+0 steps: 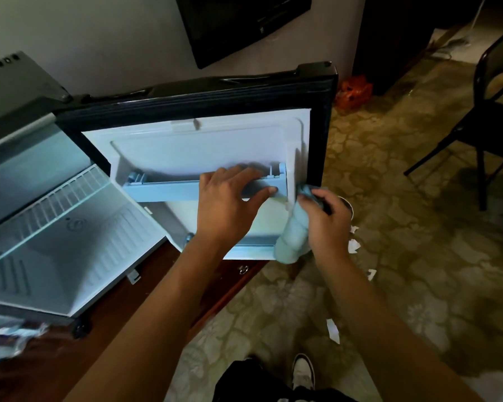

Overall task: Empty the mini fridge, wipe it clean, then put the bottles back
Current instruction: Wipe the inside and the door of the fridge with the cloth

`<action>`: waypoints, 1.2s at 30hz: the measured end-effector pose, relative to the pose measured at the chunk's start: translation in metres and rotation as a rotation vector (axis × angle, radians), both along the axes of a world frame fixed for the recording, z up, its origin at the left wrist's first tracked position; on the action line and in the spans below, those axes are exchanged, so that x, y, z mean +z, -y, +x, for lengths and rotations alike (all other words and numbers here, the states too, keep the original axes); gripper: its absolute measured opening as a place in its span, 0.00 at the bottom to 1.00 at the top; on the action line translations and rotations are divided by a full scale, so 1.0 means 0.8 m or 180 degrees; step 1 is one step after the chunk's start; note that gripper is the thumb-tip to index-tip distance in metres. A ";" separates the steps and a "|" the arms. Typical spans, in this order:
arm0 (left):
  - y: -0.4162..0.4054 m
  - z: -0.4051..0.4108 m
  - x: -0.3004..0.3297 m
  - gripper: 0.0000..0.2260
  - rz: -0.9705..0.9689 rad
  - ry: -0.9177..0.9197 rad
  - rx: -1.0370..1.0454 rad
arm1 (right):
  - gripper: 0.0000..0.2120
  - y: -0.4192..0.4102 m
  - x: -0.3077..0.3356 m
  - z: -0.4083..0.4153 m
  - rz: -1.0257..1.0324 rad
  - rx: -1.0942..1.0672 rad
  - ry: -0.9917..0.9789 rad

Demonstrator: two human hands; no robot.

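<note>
Fridge door (204, 140) stands swung wide open, its white inner liner facing the camera and its black frame running along the top and right edges. Across the liner a pale door shelf rail (169, 191) lies with its long axis from 9 to 3 o'clock. The left hand (230, 195) grips this rail near its right end, fingers hooked over the top edge and thumb pressed on the front face. At 3 o'clock from it, touching the door's right edge, the right hand (327, 220) clutches a light blue cloth (292, 236), which hangs bunched with its long axis from 12 to 6 o'clock. The mini fridge (50, 216) sits at 9 o'clock on a dark wooden surface (122, 311), cavity open, with a white wire shelf (58, 204) slanting across it. Torn paper scraps (333, 330) lie on the patterned floor (413, 227), and a dark chair (488, 117) stands at 2 o'clock.
</note>
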State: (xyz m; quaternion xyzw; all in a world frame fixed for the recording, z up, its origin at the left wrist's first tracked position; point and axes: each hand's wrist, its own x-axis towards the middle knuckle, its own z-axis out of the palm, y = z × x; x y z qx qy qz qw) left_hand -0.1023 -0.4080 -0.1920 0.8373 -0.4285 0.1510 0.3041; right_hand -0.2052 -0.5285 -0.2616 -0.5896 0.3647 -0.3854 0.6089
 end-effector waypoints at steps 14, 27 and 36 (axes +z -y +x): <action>-0.003 -0.001 0.001 0.12 0.0074 -0.0124 0.0033 | 0.05 -0.014 -0.083 -0.011 0.0424 0.0248 -0.0688; 0.010 0.010 -0.004 0.14 0.0178 -0.0021 0.0039 | 0.06 -0.005 -0.030 0.012 0.0209 -0.0005 -0.0598; 0.015 0.014 -0.008 0.15 0.0125 0.0112 0.0047 | 0.10 -0.006 -0.032 0.013 -0.0114 -0.0227 -0.0578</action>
